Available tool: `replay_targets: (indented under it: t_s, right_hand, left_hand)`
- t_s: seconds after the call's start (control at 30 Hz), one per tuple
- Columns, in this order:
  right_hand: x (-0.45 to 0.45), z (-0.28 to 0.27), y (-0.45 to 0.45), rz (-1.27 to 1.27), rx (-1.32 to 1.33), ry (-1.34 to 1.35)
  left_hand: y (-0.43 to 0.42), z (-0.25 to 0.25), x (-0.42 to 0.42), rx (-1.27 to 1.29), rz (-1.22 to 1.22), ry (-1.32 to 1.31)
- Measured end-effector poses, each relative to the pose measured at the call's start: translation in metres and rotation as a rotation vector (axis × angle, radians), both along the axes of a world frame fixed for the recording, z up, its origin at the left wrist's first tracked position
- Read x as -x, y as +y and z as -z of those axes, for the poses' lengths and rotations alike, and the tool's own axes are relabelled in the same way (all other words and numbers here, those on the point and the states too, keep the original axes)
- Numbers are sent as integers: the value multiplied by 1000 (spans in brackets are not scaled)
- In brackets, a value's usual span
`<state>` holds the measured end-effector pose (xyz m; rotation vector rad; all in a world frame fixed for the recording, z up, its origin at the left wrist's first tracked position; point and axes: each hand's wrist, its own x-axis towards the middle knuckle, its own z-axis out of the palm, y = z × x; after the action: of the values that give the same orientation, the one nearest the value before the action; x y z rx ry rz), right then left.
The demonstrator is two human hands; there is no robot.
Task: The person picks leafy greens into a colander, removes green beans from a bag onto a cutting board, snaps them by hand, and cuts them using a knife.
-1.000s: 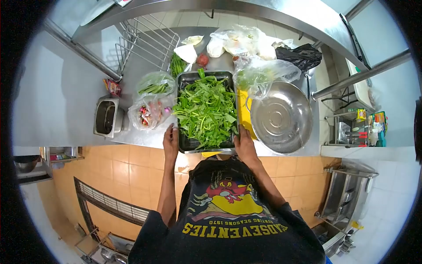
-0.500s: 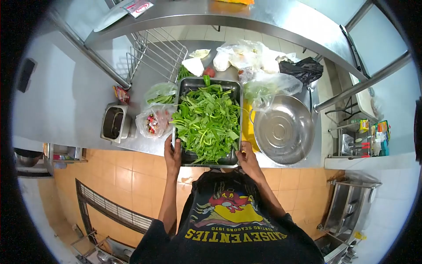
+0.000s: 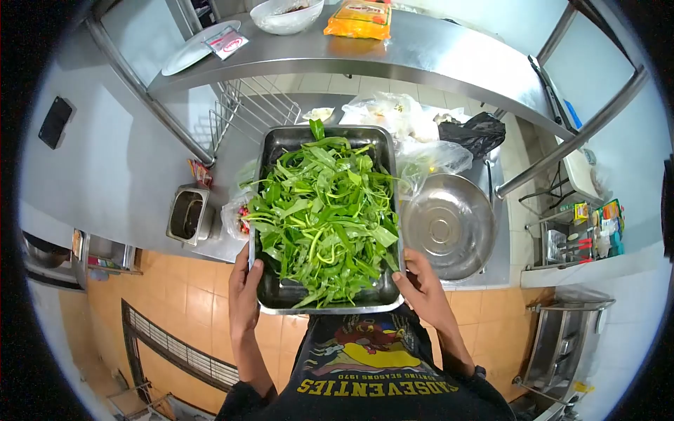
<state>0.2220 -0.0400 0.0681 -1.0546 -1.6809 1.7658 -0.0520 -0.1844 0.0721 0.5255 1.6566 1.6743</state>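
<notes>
Between my hands is a rectangular metal tray [image 3: 281, 306] heaped with cut leafy greens [image 3: 323, 210]. My left hand [image 3: 244, 289] grips the tray's left side near the front corner, thumb over the rim. On the opposite side, my right hand [image 3: 419, 284] holds the right edge in the same way. The tray appears raised above the steel counter and hides part of it. To its right sits a wide, shallow metal basin [image 3: 449, 228]. A plastic bag with small red and white pieces [image 3: 237, 217] shows partly at the tray's left.
A small steel container [image 3: 189, 214] stands at the counter's left. Plastic bags [image 3: 393, 116] and a black bag [image 3: 474, 135] lie behind the tray. Above runs a steel shelf [image 3: 449, 59] with an orange packet [image 3: 359, 19], a bowl [image 3: 286, 15] and a white plate [image 3: 200, 49].
Both hands have brought the tray up and closer to my body, so it looks larger and covers more of the bags. My view has tilted up, showing more of the shelf.
</notes>
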Motion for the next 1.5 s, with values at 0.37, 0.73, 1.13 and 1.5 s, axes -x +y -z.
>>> replay_targets:
  t_s: [0.37,0.73,1.13,1.5]
  right_hand:
    - [-47,-81,-1,149,-118,172]
    - [-86,-115,18,310,-374,172]
    - [-99,-122,54,411,-401,193]
    - [-112,-127,125,448,-450,204]
  left_hand:
    - [4,-66,-19,-141,197,185]
    - [60,-100,-26,-340,400,312]
    - [118,-103,-37,-428,480,99]
    - [202,-107,-49,-525,564,-15]
